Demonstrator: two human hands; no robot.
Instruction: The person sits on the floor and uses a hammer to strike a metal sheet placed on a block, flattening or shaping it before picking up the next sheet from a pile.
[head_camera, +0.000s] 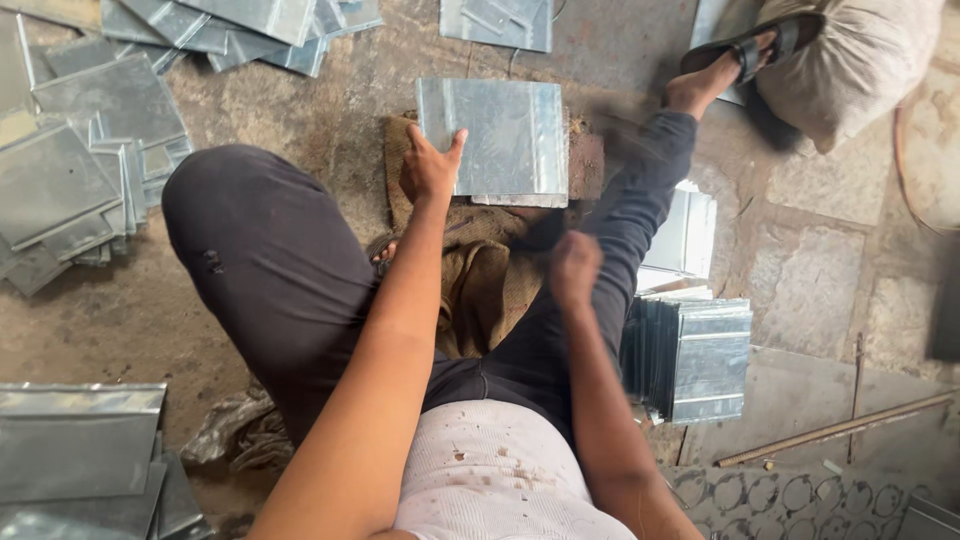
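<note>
Sheet-metal panel, square and shiny grey with folded edges, lies flat on a brown block over a piece of burlap cloth on the floor, straight ahead of the seated person. In the head view, the left hand lies on the panel's near left corner, its grip released and fingers spread, pressing it down. The right hand hovers above the lap, nearer the body and clear of the panel; it is blurred, its grip looks clenched into a fist, and whether it encloses anything cannot be told.

No labels or signs show. To the right, beside the dark trouser leg, a stack of like panels stands on edge. More flat panels lie in a loose pile at the far left, another lot at the near left, and some along the top edge. At the top right, a sandalled foot rests against a pale stuffed sack. A thin rod lies on the stone floor at the right, and a perforated metal sheet with round cut-outs sits at the lower right.
</note>
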